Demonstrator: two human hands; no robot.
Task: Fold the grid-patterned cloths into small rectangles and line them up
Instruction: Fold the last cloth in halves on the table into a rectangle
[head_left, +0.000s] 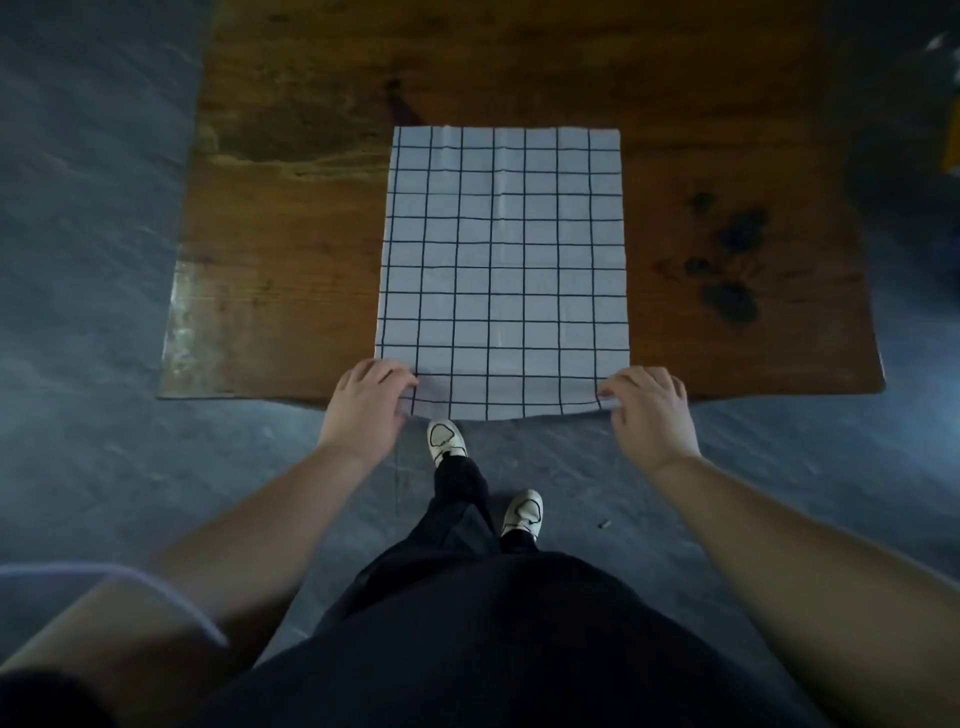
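The cloth (503, 270) is pale grey-white with a black grid of squares; the table (291, 218) is warm brown wood with dark blotches; the floor (88, 208) is mottled blue-grey; the shoes (445, 439) are white with black outlines; the trousers (467, 623) are black.

The cloth (501, 270) I am handling is looking thin, matt and softly creased, a light fabric. The surface (291, 234) is showing brown wood, stained dark in spots, with a worn, shiny strip along its left edge. The floor (93, 234) is looking rough, mottled grey.
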